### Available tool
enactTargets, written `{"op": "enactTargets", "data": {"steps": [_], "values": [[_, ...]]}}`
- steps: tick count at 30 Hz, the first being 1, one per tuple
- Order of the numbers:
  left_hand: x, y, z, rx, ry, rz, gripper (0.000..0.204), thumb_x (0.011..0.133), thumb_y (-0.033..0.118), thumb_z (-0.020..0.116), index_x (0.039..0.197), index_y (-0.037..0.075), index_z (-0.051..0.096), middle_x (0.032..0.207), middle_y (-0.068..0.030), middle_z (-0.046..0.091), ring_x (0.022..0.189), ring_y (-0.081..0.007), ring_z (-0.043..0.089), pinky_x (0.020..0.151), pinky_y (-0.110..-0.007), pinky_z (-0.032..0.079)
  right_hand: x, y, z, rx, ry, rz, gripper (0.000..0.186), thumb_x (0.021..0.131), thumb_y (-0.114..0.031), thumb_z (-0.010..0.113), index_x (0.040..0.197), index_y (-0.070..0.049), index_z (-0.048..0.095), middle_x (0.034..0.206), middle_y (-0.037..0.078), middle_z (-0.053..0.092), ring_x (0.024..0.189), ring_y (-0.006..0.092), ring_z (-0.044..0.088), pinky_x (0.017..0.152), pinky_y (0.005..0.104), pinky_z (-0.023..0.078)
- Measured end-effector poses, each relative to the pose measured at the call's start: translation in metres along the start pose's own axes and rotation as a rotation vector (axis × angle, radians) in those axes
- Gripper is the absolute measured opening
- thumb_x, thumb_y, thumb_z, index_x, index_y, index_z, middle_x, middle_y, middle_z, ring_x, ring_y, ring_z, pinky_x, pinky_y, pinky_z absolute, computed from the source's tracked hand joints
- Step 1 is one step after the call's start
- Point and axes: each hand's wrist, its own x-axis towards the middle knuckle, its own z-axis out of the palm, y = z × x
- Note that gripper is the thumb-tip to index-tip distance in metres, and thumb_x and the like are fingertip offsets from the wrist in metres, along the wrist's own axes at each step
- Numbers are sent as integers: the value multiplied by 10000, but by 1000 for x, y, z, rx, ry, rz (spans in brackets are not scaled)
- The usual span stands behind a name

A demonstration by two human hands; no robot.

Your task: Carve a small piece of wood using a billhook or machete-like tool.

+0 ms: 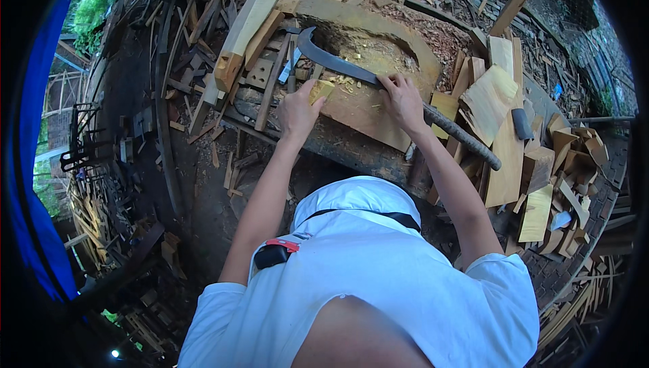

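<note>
My left hand (297, 112) is closed around a small yellow wood block (322, 91), holding it at the near edge of a thick wooden slab (368, 123). My right hand (404, 104) grips a billhook (340, 65) where its dark blade meets the handle. The blade reaches left across the slab and ends in a hooked tip beyond the block. Its long, ridged handle (466, 141) runs out past my wrist to the lower right. Blade and block appear apart. Pale wood chips (348, 84) lie on the slab between my hands.
Left of the slab are a hammer (292, 67), a pale blue strip (289, 64) and long timber pieces (250, 23). Boards (503, 158) and offcuts (574, 158) pile up at right. Scrap wood litters the far side. A blue tarp (40, 185) hangs at far left.
</note>
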Motion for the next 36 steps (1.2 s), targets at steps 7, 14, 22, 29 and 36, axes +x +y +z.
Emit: {"op": "enactTargets", "data": {"steps": [7, 14, 22, 29, 36], "values": [[7, -11, 17, -138, -88, -99, 459, 772, 271, 749, 1195, 157, 610, 909, -181, 700, 872, -380, 676, 748, -474, 537, 7, -3, 0, -180, -66, -92, 424, 868, -173, 608, 1287, -155, 538, 1018, 67, 548, 977, 263, 549, 721, 414, 528], [19, -29, 25, -180, -180, -65, 401, 760, 216, 745, 1128, 110, 627, 925, -203, 693, 894, -403, 660, 780, -473, 533, 3, -22, -9, 159, -261, 20, 350, 921, -222, 533, 1258, -130, 523, 952, 179, 599, 896, 388, 618, 721, 511, 517], [16, -19, 23, -104, -183, -121, 392, 762, 211, 741, 1118, 84, 635, 924, -227, 687, 894, -410, 660, 782, -484, 531, -12, -50, -12, 310, -326, 54, 530, 893, -149, 516, 1413, -169, 413, 842, 194, 646, 725, 423, 639, 673, 512, 518], [16, -15, 21, -107, -209, -183, 379, 768, 208, 739, 1115, 92, 640, 927, -233, 687, 896, -413, 662, 784, -484, 532, 3, -78, -43, 387, -134, -1, 617, 866, -91, 510, 1459, -209, 389, 790, 180, 623, 620, 390, 625, 609, 493, 519], [16, -11, 21, -65, -228, -187, 368, 776, 210, 735, 1107, 82, 638, 910, -231, 687, 888, -414, 664, 785, -487, 533, -19, -41, 7, 85, -323, 26, 593, 922, -168, 476, 1493, -236, 329, 673, 187, 595, 599, 386, 626, 555, 498, 504]]}}
